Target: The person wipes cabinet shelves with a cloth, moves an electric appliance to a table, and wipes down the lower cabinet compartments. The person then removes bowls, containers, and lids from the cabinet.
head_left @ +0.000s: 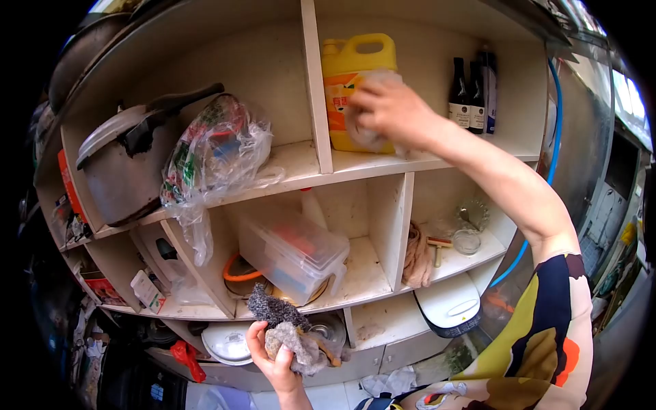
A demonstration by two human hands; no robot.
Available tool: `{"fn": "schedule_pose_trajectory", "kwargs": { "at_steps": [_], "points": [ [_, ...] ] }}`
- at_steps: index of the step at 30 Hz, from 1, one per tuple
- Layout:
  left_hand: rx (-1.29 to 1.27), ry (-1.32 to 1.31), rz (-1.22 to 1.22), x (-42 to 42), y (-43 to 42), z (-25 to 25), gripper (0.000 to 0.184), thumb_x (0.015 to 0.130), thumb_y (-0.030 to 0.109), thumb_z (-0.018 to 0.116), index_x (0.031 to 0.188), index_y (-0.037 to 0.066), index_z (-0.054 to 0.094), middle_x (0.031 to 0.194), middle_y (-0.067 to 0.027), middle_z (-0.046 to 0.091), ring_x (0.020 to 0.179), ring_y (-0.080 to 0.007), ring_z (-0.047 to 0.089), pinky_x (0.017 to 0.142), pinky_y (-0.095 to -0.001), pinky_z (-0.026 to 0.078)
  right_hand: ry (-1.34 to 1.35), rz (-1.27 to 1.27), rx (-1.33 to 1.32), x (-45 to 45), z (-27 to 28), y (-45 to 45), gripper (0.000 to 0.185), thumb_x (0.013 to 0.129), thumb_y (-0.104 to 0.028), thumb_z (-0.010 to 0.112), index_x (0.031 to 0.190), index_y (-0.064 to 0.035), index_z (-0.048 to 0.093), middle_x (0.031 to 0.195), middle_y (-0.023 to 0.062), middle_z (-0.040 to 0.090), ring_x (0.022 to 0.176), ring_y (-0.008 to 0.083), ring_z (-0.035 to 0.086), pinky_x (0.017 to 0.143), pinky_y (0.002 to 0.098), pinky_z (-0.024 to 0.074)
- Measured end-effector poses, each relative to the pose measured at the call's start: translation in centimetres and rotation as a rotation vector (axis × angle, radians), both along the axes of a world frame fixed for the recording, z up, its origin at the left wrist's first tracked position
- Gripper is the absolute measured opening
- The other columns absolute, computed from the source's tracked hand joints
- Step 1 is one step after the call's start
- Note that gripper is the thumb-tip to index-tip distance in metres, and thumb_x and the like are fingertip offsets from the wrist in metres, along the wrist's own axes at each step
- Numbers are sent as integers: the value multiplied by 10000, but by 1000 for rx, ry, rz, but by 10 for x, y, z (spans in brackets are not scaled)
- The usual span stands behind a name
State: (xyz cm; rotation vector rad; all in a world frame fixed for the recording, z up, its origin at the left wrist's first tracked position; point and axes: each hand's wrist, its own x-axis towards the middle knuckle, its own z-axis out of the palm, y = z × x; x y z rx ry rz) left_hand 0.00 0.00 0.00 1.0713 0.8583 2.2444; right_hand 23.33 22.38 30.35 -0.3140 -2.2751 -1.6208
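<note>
The jug (pixel 336 67), probably heavy, is best held by its handle (pixel 370 38); soft-looking cloth (pixel 371 139) is bunched in the right hand (pixel 395 113), rags (pixel 292 342) pinched in the left hand (pixel 278 367).

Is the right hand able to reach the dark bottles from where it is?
Probably yes: the right hand is at the same open compartment as the dark bottles, with nothing standing between, though its pale cloth may hinder grasping.
</note>
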Motion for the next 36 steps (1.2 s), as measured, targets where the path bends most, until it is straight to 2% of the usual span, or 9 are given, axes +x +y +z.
{"fn": "schedule_pose_trajectory", "kwargs": {
  "at_steps": [5,6,8,12,16,21,23,28,36],
  "points": [
    [41,-15,-11,-4,2,3,560,659,165,601,1174,57,410,1017,-81,487,886,-166,513,782,-284,442,318,235,138,-1,20,19,202,640,-104,593,839,-110,630,1081,23,544,1042,221,497,828,343,462],
    [39,-19,-11,-3,3,1,560,659,165,601,1174,57,410,1017,-81,487,886,-166,513,782,-284,442,314,235,136,1,14,20,202,640,-104,593,839,-110,630,1081,23,544,1042,221,497,828,343,462],
    [42,-33,-10,0,3,-5,555,662,167,601,1171,55,410,1008,-78,485,885,-164,514,771,-282,447,-56,285,-30,6,-5,19,203,636,-86,610,835,-123,610,1056,8,531,1024,222,500,821,338,446],
    [12,-34,-3,0,1,0,561,659,174,604,1171,53,410,1002,-76,482,885,-164,514,775,-281,443,-132,264,-127,18,-17,14,176,647,-113,583,822,-111,596,1033,6,521,1022,198,484,812,325,431],
    [19,-53,22,-3,-2,4,555,613,134,595,1136,49,429,1008,-82,490,895,-169,510,808,-285,418,-109,147,-8,44,-11,21,101,633,-117,576,731,-91,576,983,14,529,980,196,491,789,312,420],
    [24,-18,53,-11,-3,0,577,637,172,593,1170,60,403,978,-64,480,871,-155,510,774,-272,429,-1,21,-92,82,-25,35,65,619,-97,594,677,-81,617,946,24,546,938,210,492,776,316,426],
    [-10,-20,65,-10,-2,4,573,641,168,590,1170,59,399,973,-63,482,874,-151,510,774,-271,429,249,-30,-197,82,-36,42,108,616,-56,585,712,-66,634,913,34,540,897,225,490,753,326,431],
    [18,-24,16,-2,11,8,571,636,172,590,1167,69,406,984,-65,484,879,-153,508,785,-268,422,326,105,-202,60,-44,35,171,604,-49,592,747,-112,661,846,8,540,866,223,496,639,357,466],
    [48,-30,-138,27,39,22,569,630,157,633,1146,48,419,998,-82,493,868,-159,518,779,-280,434,336,235,-152,14,-39,28,197,597,-100,623,788,-120,667,849,19,554,871,217,507,654,351,470]
  ]
}}
